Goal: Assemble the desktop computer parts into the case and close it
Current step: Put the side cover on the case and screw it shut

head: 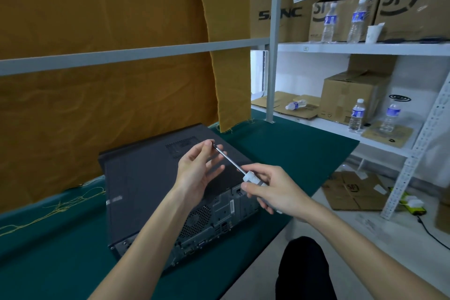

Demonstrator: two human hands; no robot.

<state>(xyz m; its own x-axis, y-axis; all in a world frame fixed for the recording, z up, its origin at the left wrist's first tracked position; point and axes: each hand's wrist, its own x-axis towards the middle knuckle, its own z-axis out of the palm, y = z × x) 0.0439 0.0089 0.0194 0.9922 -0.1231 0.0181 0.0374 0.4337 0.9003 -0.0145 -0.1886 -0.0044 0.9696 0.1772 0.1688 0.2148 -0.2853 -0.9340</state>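
The dark grey computer case is lying flat on the green tabletop, side panel on, with the vent grille facing up and the rear ports and fan mesh facing the person. The right hand is gripping the pale handle of a screwdriver, fingers curled round it. The left hand is pinching the screwdriver's tip, its other fingers hanging loose, just above the case.
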